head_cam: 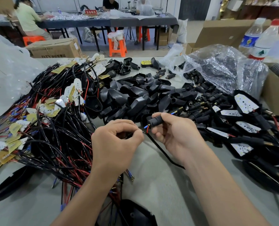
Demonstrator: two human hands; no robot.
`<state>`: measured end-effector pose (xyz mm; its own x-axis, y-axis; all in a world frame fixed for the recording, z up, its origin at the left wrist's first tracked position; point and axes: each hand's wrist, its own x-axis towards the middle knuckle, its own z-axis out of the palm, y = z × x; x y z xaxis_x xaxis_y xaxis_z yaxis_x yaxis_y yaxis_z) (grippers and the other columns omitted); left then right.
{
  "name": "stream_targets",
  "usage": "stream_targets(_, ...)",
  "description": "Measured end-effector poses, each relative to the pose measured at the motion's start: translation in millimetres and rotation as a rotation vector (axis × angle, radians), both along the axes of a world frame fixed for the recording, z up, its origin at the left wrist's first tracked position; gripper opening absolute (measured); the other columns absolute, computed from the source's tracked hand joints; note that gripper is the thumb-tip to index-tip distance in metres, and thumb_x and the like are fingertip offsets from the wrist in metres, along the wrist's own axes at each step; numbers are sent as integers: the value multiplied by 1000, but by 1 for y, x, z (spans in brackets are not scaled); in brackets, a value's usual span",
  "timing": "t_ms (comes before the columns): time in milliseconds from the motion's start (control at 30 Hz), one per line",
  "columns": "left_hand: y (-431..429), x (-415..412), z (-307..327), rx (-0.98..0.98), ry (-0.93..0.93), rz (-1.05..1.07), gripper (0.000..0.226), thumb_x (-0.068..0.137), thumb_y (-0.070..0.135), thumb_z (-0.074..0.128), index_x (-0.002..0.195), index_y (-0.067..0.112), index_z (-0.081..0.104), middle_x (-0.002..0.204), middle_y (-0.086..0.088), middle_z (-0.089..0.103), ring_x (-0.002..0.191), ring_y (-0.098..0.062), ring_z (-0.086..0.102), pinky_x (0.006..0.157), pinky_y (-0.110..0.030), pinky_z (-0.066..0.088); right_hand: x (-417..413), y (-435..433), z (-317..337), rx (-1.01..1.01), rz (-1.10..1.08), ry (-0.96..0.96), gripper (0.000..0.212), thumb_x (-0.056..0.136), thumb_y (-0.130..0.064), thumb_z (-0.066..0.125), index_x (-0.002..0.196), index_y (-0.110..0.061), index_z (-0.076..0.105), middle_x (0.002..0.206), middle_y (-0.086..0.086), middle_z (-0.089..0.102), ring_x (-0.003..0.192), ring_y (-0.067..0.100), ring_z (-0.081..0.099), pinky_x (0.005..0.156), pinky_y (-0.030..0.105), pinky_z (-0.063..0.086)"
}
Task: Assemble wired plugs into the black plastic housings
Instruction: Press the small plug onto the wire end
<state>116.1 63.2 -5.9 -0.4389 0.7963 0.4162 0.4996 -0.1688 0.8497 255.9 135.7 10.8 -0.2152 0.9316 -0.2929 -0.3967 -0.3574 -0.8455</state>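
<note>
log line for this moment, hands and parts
left hand: pinches black cable | right hand: holds black plug | red and blue wire ends: at plug mouth

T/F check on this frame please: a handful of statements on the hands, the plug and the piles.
1. The right hand grips a black plug. True.
2. The left hand lies flat with straight fingers. False: its fingers are curled and its fingertips pinch the black cable close to the plug.
3. Red and blue wires show at the plug's near end. True.
4. The loose black housings are piled left of the wire bundle. False: they lie to its right, in the middle.
5. Two bottles stand at the far right. True.
</note>
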Motion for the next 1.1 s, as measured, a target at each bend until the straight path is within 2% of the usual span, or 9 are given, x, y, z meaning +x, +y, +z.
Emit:
stream_targets(133, -1, 2, 2, 26, 71, 11, 15, 69, 25, 77, 61, 37, 74, 82, 26, 73, 87, -3, 71, 78, -17, 53, -3, 0, -4, -85, -15, 114, 23, 104, -3, 45, 93, 3, 64, 60, 12, 60, 45, 21, 53, 39, 24, 43)
stream_targets(300, 1, 1, 0, 47, 84, 6, 15, 73, 28, 78, 64, 38, 74, 85, 28, 72, 90, -2, 70, 79, -11, 50, -1, 2, -3, -43, -27, 115, 22, 103, -3, 45, 91, 1, 63, 67, 16, 63, 46, 22, 53, 41, 25, 44)
stream_targets(400, 0, 1, -4, 60, 116, 3, 18, 74, 21, 80, 65, 35, 74, 86, 27, 72, 88, -3, 70, 78, -12, 50, -2, 1, -3, 47, -29, 36, 20, 103, -5, 47, 94, -2, 64, 72, 15, 68, 48, 19, 55, 47, 25, 46)
stream_targets(500, 0, 2, -8, 60, 163, 6, 25, 75, 7, 85, 65, 29, 76, 89, 26, 71, 88, -1, 69, 78, -9, 48, -4, -1, -2, 117, -23, -24, 19, 104, -8, 49, 93, -5, 64, 75, 15, 70, 49, 17, 56, 59, 31, 45)
stream_targets(600, 1, 1, -9, 46, 173, 25, 24, 74, 4, 85, 65, 24, 78, 89, 25, 71, 88, 1, 68, 79, -6, 45, -2, -1, -1, 180, 13, -86, 19, 104, -7, 50, 91, -6, 63, 77, 13, 72, 52, 18, 58, 58, 29, 46)
stream_targets(733, 3, -3, -6, 12, 100, 48, 32, 76, 7, 85, 64, 35, 75, 89, 29, 71, 86, 2, 69, 79, -11, 50, -1, -1, 0, 208, 61, -172, 18, 103, -6, 49, 91, -7, 63, 77, 12, 71, 55, 19, 59, 54, 25, 47)
stream_targets(867, 5, -5, -5, -41, 92, 9, 37, 76, 8, 85, 63, 41, 74, 88, 32, 71, 86, 4, 69, 82, -15, 52, -3, -1, -2, 94, 27, -35, 20, 105, -7, 48, 92, -5, 62, 69, 12, 70, 50, 17, 63, 49, 23, 52)
stream_targets(933, 5, -4, -6, -46, 85, -1, 37, 75, 9, 86, 64, 42, 74, 87, 32, 71, 86, 3, 69, 83, -20, 54, -6, -2, -4, 131, 66, -72, 18, 104, -8, 50, 92, -4, 62, 71, 12, 70, 50, 17, 62, 50, 23, 52)
stream_targets(1100, 4, -8, -4, -18, 46, 14, 36, 76, 17, 89, 69, 48, 74, 86, 31, 72, 86, 5, 70, 80, -13, 52, -11, -5, -3, 134, 99, -59, 18, 104, -10, 52, 93, -4, 64, 75, 13, 71, 52, 17, 63, 50, 23, 53)
